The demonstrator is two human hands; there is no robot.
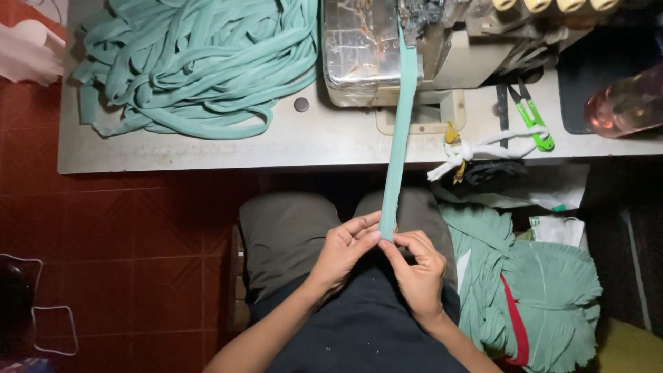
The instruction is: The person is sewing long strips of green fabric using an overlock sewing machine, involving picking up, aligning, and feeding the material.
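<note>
A: Your grey table (207, 148) carries a big heap of teal fabric strips (200, 62) beside the foil-covered sewing machine (373, 52). Why is the long teal fabric band (400, 138) stretched down to your lap?

B: Seemingly to keep it taut and flat. Your left hand (345, 249) and right hand (418, 266) each pinch its lower end, fingers closed on it.

A: Anything close by?

B: Green thread snips (535, 121) and a knotted white cord (469, 152) at the table edge, clear of the band.

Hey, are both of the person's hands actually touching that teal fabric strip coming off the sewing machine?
Touching. The head view shows the left hand and right hand pinching the lower end of the teal strip between their fingertips, with no gap.
</note>
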